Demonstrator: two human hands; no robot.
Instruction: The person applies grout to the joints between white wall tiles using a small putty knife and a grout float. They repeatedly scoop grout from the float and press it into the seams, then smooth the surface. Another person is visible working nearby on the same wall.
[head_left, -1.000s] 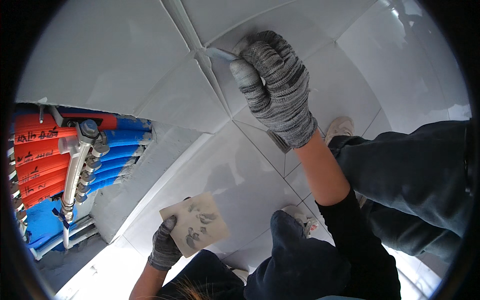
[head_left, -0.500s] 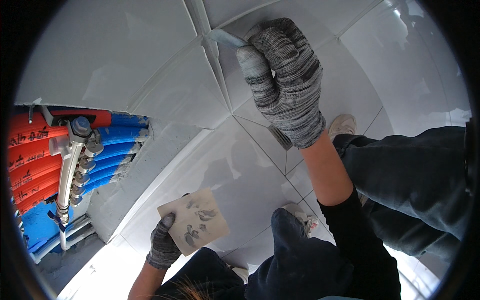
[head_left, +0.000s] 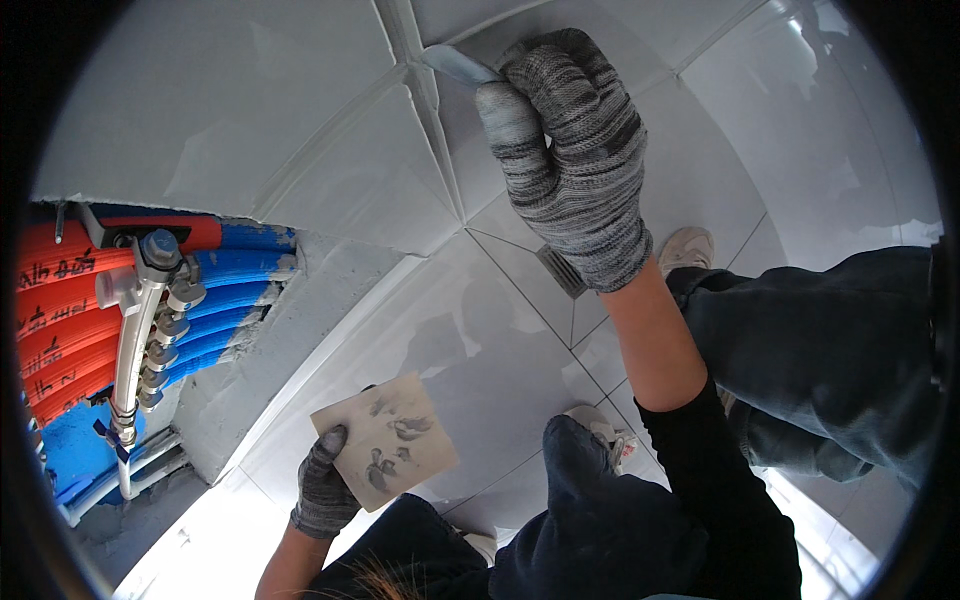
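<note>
In a grey knit glove, my right hand (head_left: 575, 160) is raised to the tiled wall, fingers closed on a small pale blue-grey scraper (head_left: 460, 66). The scraper's tip is at or very near the junction of the tile joints (head_left: 412, 72); I cannot tell whether it touches. Whitish filler lines these joints. Lower down, my gloved left hand (head_left: 325, 490) grips the edge of a square beige board (head_left: 400, 425), thumb on top. Dark grey smears mark the board's face. The fingers beneath it are mostly hidden.
A wall recess at left holds a metal pipe manifold (head_left: 140, 340) with red pipes (head_left: 65, 320) and blue pipes (head_left: 225, 310). A floor drain (head_left: 560, 272) lies below my right wrist. Another person's dark-trousered leg (head_left: 820, 340) and shoe (head_left: 686, 247) are close at right.
My right hand and the scraper have shifted slightly upward along the joint, and more of the blade shows. The board in my left hand has barely moved.
</note>
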